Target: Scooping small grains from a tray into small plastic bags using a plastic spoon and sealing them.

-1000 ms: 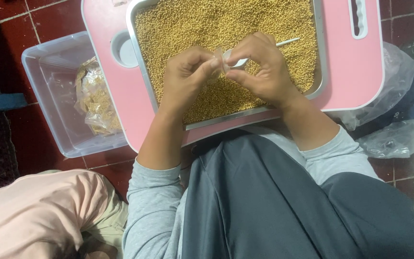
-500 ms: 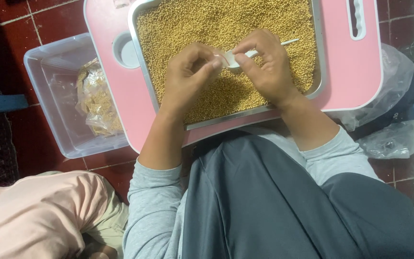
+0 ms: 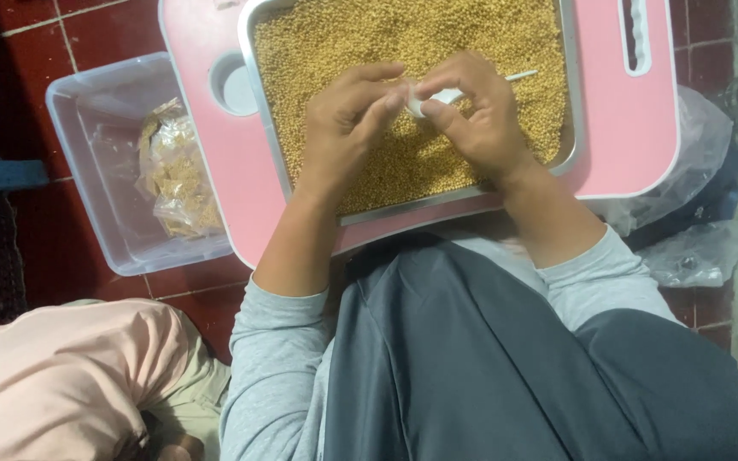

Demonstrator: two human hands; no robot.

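A metal tray full of small yellow-brown grains rests on a pink lap table. Both my hands hover over the grains, fingertips meeting. My right hand pinches a small white spoon whose thin handle sticks out to the right. My left hand touches the spoon's bowl end with its fingertips. What lies in the spoon is hidden by my fingers.
A clear plastic box on the red tiled floor at the left holds a bag of grains. Crumpled plastic bags lie at the right. A person in pink cloth sits at lower left.
Both hands have shifted slightly up over the tray, staying joined at the spoon. The spoon's handle stays pointing right.
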